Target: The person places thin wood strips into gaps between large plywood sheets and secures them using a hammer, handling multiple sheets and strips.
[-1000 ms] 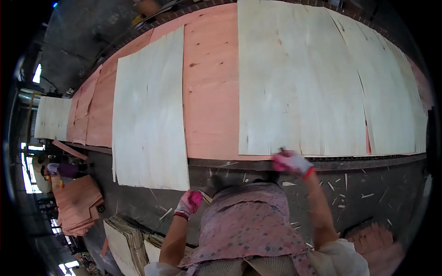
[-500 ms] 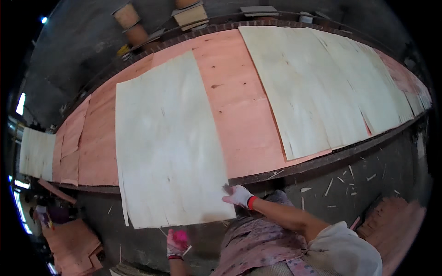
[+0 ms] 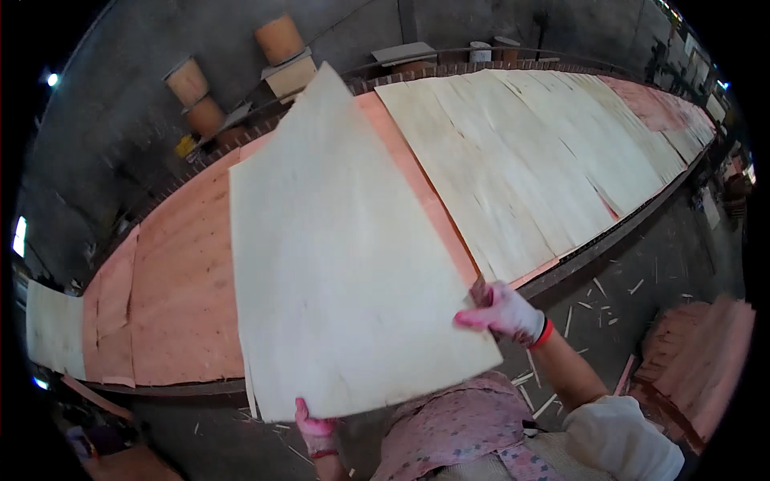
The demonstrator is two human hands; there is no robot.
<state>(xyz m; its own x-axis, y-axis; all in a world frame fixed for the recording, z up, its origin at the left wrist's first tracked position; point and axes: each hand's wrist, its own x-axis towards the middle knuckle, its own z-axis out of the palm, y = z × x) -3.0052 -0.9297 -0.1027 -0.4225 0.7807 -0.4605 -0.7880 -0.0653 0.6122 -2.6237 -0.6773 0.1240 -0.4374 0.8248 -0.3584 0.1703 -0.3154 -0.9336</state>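
Note:
A large pale wood veneer sheet point(image 3: 345, 256) is held in front of me, its far corner lifted above the table. My left hand point(image 3: 314, 425), in a white glove with pink fingers, grips its near edge, thumb on top and the other fingers hidden beneath. At the sheet's right edge, my right hand point(image 3: 504, 313) grips it in a like glove with a red cuff. Close to the right fingers is a small brownish ragged piece. Under the sheet lie pink-orange veneer sheets point(image 3: 180, 297). More pale veneer sheets point(image 3: 529, 160) cover the table's right part.
A stack of reddish sheets point(image 3: 698, 361) stands at the lower right. Wood splinters point(image 3: 568, 322) litter the floor nearby. Beyond the table's far edge are orange-brown drums point(image 3: 279, 40). Another pale sheet point(image 3: 54, 329) hangs at the table's left end.
The pale sheet has shifted right over the pink-orange strip, and its far corner has risen. My left hand now grips the near edge; my right hand has moved right with the sheet.

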